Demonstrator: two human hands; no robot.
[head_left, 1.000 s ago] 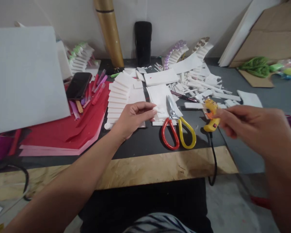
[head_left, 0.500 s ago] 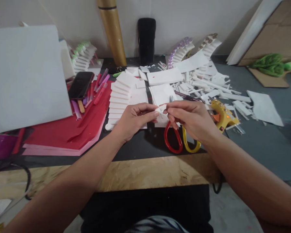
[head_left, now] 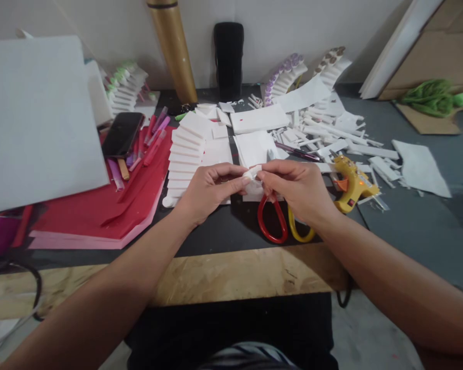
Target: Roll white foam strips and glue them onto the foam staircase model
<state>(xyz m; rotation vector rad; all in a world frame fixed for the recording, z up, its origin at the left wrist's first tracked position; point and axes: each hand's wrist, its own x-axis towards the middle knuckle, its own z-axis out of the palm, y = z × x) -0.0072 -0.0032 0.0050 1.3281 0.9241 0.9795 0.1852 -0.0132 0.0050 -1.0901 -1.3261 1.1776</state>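
White piece (head_left: 253, 172) pinched by my left hand (head_left: 208, 192) and right hand (head_left: 303, 189), visible part's long axis roughly sideways, right end angled slightly away, rest hidden

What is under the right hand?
Scissors lie beneath the right hand in this view: most of the red loop, part of the yellow loop and some blade show. The hand covers their middle and the rest of the yellow loop; anything else there is hidden.
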